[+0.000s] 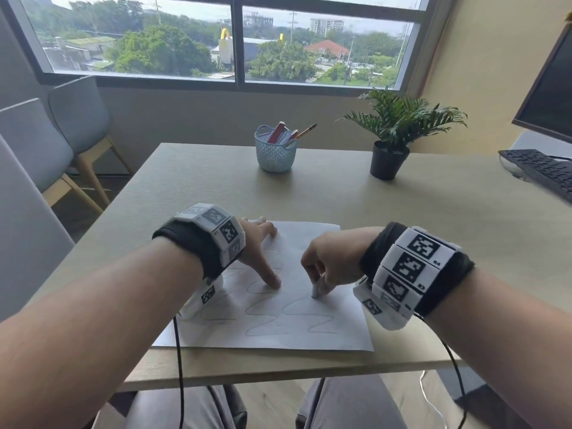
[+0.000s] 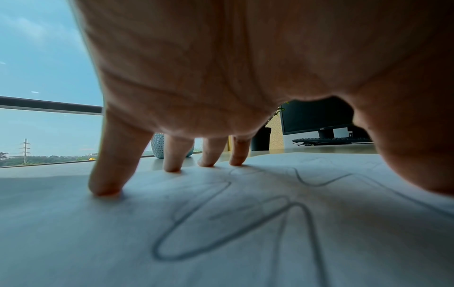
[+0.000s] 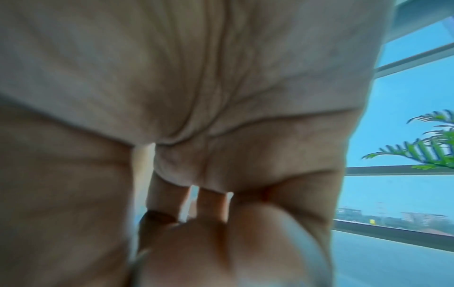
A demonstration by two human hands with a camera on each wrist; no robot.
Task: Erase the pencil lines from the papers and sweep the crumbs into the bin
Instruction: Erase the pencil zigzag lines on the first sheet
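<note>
The paper [image 1: 297, 317], marked with wavy pencil lines [image 1: 306, 308], is laid flat at the near edge of the table [image 1: 402, 212]. It is pinned by the spread, straightened fingers [image 2: 108, 174] of the left hand [image 1: 257, 252]. A white eraser [image 1: 318, 289] is pinched in the curled right hand [image 1: 331, 258], its tip set on a line

one paper [image 1: 297, 329], one basket [image 1: 275, 153], one plant [image 1: 399, 119], two chairs [image 1: 77, 119].

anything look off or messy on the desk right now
Nothing stands out. The paper lies flat on the table, left hand pressing it, right hand gripping the eraser. Basket and plant stand upright.
</note>
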